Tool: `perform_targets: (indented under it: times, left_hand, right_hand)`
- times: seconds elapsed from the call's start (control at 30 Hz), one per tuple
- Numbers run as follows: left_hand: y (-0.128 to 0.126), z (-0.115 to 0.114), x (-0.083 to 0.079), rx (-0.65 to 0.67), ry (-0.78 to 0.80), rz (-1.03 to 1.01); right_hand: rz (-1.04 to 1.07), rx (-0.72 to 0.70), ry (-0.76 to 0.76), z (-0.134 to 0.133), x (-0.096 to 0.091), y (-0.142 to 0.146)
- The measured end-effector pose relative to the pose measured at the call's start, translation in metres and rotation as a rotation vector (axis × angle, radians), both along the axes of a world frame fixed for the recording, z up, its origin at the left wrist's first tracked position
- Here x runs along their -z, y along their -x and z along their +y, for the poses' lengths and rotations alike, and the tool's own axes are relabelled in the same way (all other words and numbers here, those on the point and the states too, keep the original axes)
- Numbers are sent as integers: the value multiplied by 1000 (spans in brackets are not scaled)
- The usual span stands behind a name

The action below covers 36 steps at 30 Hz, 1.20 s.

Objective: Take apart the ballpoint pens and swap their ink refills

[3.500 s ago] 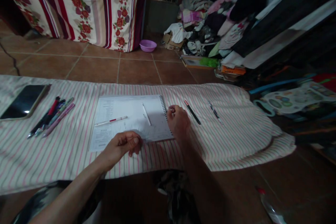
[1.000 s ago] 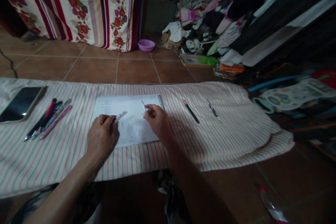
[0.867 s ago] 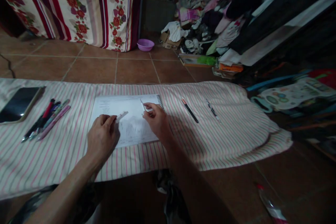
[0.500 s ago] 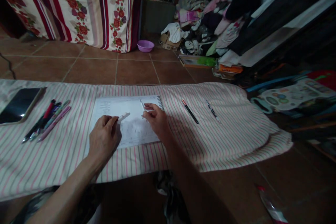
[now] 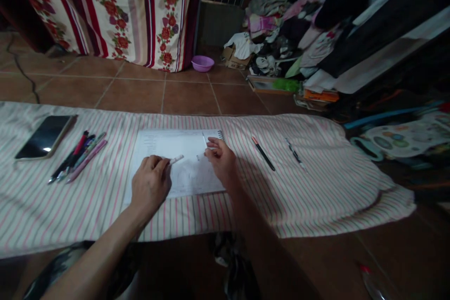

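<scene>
A spiral notebook (image 5: 168,150) lies open on a striped cloth (image 5: 316,183) spread over the floor. My left hand (image 5: 149,186) rests on the notebook's lower left part, fingers closed on a white pen (image 5: 176,159) whose tip sticks out to the right. My right hand (image 5: 222,161) sits on the notebook's right side, fingers pinching a second white pen (image 5: 204,139) near the spiral edge.
A phone (image 5: 45,136) and a bunch of coloured pens (image 5: 79,156) lie on the cloth's left. A black pen (image 5: 263,153) and another pen (image 5: 294,152) lie to the right. A purple bowl (image 5: 203,63), a clothes pile (image 5: 288,33) and a floral cover (image 5: 116,9) stand beyond.
Both hands moved from the notebook's near edge onto the page and took hold of the two white pens. Over the last second they barely shifted; the view drifted slightly.
</scene>
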<state>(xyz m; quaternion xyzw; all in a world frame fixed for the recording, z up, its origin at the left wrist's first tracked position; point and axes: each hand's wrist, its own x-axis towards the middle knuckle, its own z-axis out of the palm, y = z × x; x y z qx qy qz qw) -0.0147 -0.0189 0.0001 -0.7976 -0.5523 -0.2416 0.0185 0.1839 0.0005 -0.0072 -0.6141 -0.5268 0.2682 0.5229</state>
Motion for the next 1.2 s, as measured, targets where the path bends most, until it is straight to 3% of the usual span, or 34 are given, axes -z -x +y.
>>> perform_targets:
  times: [0.53,1.2]
  left_hand:
    - [-4,-2,2,23,49,4]
    - [-5,-2,2,37,52,4]
  right_hand:
    - [-344,41,-9,-3,-10,-4]
    - [-324,-19,-41,-3,-7,-5]
